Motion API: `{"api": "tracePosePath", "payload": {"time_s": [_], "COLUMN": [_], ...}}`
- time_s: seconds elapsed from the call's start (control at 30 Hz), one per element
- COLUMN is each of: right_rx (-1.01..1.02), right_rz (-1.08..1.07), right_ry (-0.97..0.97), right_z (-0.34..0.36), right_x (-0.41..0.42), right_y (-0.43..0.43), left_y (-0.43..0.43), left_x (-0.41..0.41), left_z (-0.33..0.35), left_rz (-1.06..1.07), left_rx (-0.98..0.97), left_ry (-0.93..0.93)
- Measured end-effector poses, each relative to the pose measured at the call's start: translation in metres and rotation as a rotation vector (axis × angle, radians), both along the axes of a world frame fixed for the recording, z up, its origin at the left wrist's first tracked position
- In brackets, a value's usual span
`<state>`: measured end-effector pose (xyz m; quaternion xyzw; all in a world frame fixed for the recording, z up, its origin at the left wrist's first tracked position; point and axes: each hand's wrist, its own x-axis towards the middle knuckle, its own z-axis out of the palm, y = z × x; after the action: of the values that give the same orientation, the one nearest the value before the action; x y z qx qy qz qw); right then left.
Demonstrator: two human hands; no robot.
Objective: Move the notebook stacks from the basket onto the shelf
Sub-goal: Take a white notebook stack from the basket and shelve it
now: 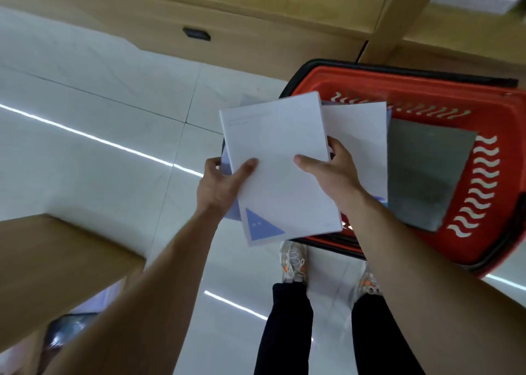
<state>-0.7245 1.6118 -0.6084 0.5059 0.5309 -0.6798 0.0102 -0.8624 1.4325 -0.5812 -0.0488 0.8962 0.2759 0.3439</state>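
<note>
Both hands grasp one stack of white notebooks (280,170), held above the near left corner of the red basket (427,90). The left hand (219,187) grips the stack's left edge, thumb on top and fingers underneath; the right hand (333,175) clamps the right edge the same way. More notebooks (358,147) and a grey one (424,172) lie in the basket just beyond the right hand.

The main risk is the stack coming apart. The covers look smooth, and a bluish layer already peeks out under the left hand, so the lower books seem to sit askew; if either grip loosens while swinging toward the wooden shelf (256,7) ahead of the hands, those could slide out onto the tiled floor (99,104). How many books are held cannot be told, as only a thin edge shows. A second hazard is the stack's far corner catching the basket rim or the shelf upright on the way up, twisting it out of the fingers.
</note>
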Motion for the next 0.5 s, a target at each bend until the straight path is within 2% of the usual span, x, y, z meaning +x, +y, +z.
{"api": "tracePosePath", "payload": {"time_s": [0.1,0.2,0.33,0.5], "right_rx": [0.013,0.045,-0.061,-0.073], "right_rz": [0.084,0.055,-0.15,-0.303], "right_ry": [-0.023,-0.106,-0.075,-0.069], "right_z": [0.003,-0.001,0.004,0.007], "right_x": [0.012,0.026,0.027,0.021], "right_y": [-0.009,-0.023,-0.038,-0.055], "left_y": [-0.003,-0.004,-0.01,-0.019], "left_x": [-0.003,-0.007,-0.006,-0.006], "left_z": [0.001,0.001,0.002,0.001], "left_rz": [0.01,0.002,-0.032,-0.056], "left_rx": [0.049,0.077,0.121,0.203], "left_ry": [-0.04,-0.068,-0.11,-0.17]}}
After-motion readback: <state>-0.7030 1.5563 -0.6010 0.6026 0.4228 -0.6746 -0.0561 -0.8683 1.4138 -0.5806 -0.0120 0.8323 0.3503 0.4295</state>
